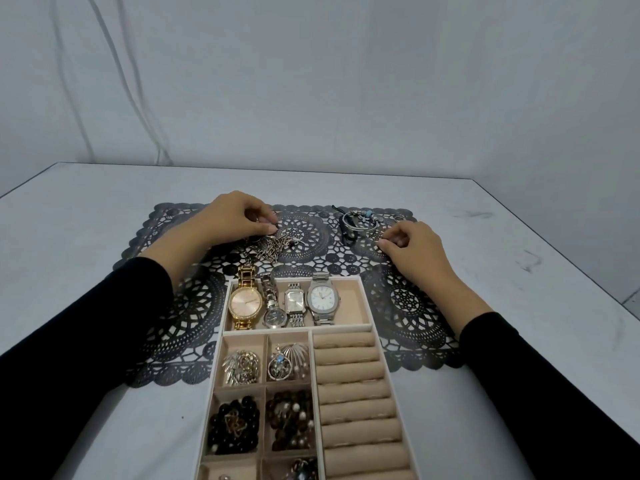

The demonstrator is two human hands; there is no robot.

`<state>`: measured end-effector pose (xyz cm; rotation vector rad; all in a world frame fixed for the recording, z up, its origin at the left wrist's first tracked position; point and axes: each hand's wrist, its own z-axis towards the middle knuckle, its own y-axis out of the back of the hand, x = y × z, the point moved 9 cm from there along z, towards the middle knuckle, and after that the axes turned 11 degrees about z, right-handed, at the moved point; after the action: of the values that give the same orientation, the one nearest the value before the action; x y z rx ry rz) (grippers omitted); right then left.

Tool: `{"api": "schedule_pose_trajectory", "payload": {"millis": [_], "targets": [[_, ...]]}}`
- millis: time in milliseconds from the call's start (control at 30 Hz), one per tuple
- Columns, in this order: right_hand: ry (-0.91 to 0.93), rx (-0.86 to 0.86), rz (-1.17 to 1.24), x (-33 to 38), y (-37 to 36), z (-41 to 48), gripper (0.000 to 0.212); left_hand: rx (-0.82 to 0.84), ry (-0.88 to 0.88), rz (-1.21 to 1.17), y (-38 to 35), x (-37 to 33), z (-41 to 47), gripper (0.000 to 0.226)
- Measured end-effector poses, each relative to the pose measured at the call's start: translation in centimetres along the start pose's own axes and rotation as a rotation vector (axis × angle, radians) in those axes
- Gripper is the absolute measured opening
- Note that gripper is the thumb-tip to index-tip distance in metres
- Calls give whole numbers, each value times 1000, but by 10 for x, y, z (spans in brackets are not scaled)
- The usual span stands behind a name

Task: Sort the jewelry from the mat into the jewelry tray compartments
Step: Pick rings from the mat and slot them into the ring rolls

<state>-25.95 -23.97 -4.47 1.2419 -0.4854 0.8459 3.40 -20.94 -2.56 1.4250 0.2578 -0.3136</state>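
**Both hands down on the mat, tray part filled**

Left hand [235, 216] is at the far left of the black lace mat [408, 306]. Its fingers are curled and the grip is pressed together right at the far edge of the chain tangle [277, 249]. Can't tell if a piece sits between thumb and fingertips.

Right hand [414, 245] is at the mat's far right, fingers curled, fingertips down on the lace just beside the bracelets [360, 221]. The grip looks pinched; on what, can't tell.

Bracelets and chain tangle lie loose on the mat, beyond the jewelry tray [346, 328]. The tray sits on the mat's near half and runs onto the white counter [104, 220].

Its far compartment holds four watches side by side:
- gold watch [244, 303]
- dark-dial watch [275, 317]
- rectangular watch [295, 301]
- white-dial silver watch [323, 299]

The small left compartments hold brooches [242, 367] and dark beads [233, 424]. Beige ring rolls [353, 393] fill the right column. Both arms are in black sleeves [86, 341].
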Motion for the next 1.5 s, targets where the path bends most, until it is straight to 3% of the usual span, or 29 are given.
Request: {"api": "schedule_pose_trajectory", "payload": {"millis": [367,600,900,1500], "targets": [[-42,59,66,-2,-6,3,12,5,-8,-87,-5,3,0,14],[91,-12,143,12,3,-9,10,-97,-78,-95,2,-3,-7,13],[56,-93,239,11,16,-16,8,-169,-65,-183,4,3,-13,11],[-154,-61,978,16,30,-71,17,-386,5,-538,31,-6,-78,8]]}}
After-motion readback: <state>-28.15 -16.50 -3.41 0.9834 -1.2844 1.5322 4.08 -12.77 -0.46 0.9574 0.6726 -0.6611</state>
